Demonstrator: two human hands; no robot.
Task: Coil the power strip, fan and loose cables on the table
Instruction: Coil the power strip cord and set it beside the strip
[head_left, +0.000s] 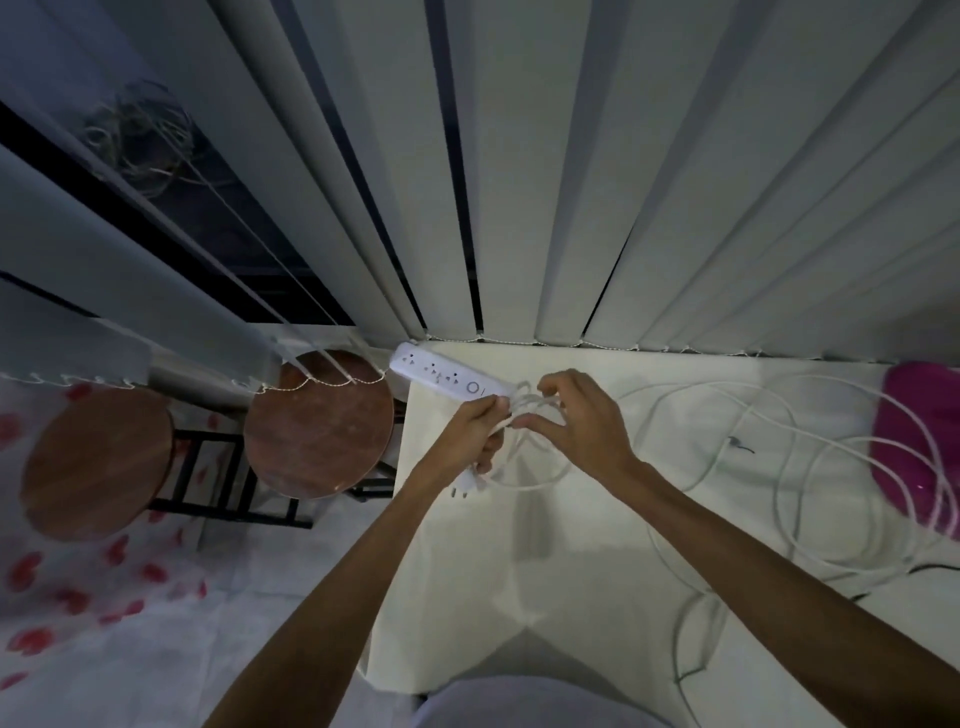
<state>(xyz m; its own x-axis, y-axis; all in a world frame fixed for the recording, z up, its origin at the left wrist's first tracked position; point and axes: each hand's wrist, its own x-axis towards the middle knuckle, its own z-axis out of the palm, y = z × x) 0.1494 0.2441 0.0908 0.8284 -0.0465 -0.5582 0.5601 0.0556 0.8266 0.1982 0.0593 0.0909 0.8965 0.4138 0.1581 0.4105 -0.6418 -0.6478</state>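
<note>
A white power strip (441, 375) lies at the far left corner of the white table (571, 571), its near end lifted at my hands. My left hand (478, 431) grips a bundle of the strip's white cord (524, 467), and the white plug (465, 486) hangs below that hand. My right hand (576, 415) pinches a loop of the same cord just right of the strip's switch end. Loose white cables (779, 467) sprawl in wide loops over the right half of the table. A magenta object (914, 441), possibly the fan, sits at the far right edge.
Vertical blinds (519, 182) hang right behind the table's far edge. Two round brown stools (317, 421) (96, 462) stand to the left on a white floor cover with red heart shapes. A thin dark cable (743, 447) lies among the white loops.
</note>
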